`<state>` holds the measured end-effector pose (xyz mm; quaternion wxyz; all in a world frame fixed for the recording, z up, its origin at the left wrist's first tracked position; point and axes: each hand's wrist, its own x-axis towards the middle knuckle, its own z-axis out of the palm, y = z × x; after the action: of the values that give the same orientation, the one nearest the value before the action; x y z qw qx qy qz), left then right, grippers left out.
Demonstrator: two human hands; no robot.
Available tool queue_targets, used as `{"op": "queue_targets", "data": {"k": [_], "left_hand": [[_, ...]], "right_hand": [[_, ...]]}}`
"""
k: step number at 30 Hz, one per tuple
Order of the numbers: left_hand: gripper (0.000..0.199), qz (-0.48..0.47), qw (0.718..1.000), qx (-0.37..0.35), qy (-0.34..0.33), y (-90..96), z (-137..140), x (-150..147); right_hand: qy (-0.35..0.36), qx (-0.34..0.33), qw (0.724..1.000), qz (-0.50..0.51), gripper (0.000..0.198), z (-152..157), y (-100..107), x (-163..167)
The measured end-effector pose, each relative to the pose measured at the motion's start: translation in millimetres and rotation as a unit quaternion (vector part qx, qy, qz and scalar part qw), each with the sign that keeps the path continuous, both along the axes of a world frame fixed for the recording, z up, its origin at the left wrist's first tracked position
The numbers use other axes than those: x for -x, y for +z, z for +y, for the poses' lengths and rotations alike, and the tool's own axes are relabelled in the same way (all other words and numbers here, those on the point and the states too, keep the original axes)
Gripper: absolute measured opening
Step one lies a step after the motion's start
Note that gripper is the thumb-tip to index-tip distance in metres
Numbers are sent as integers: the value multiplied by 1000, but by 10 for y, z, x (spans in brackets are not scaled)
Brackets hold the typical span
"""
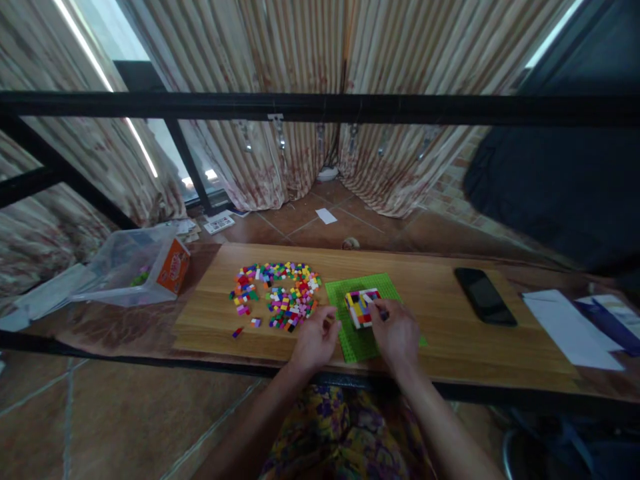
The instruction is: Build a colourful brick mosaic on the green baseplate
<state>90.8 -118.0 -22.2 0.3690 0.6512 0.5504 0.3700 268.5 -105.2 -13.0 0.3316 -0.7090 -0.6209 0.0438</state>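
A green studded baseplate (359, 342) lies on the wooden board, bearing a small block structure (356, 308) of white, yellow, red and pink toy bricks. My right hand (399, 335) is at the structure's right side, its thumb and fingers pinched together against the top edge. Whatever is between those fingertips is too small to make out. My left hand (315, 339) hovers by the plate's left edge, fingers curled in towards the thumb; its fingertips are partly hidden. Left of it spreads a pile of loose coloured bricks (293, 300), with a few stray ones nearer the front.
A black phone (484, 297) lies on the board (440, 347) to the right, with white papers (570, 330) beyond it. At the left stands a clear plastic tub (127, 267) with an orange label. A black rail (320, 107) crosses behind the table, before striped curtains.
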Motion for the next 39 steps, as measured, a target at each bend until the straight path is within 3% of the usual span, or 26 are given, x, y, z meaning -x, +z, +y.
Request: {"op": "queue_targets", "data": {"k": [8, 17, 24, 33, 39], "left_hand": [[46, 131, 984, -104, -57, 100, 307, -184], [55, 201, 968, -98, -117, 17, 419, -255], [64, 287, 938, -114, -155, 56, 419, -221], [46, 439, 874, -163, -131, 130, 392, -329], [39, 493, 842, -184, -117, 144, 338, -450]], "right_hand": [[-33, 43, 994, -95, 21, 62, 12, 181], [-45, 67, 991, -107, 22, 57, 7, 206], [-29, 93, 987, -126, 19, 88, 56, 222], [-3, 121, 986, -113, 22, 104, 66, 176], [-11, 153, 984, -95, 27, 138, 122, 191]]}}
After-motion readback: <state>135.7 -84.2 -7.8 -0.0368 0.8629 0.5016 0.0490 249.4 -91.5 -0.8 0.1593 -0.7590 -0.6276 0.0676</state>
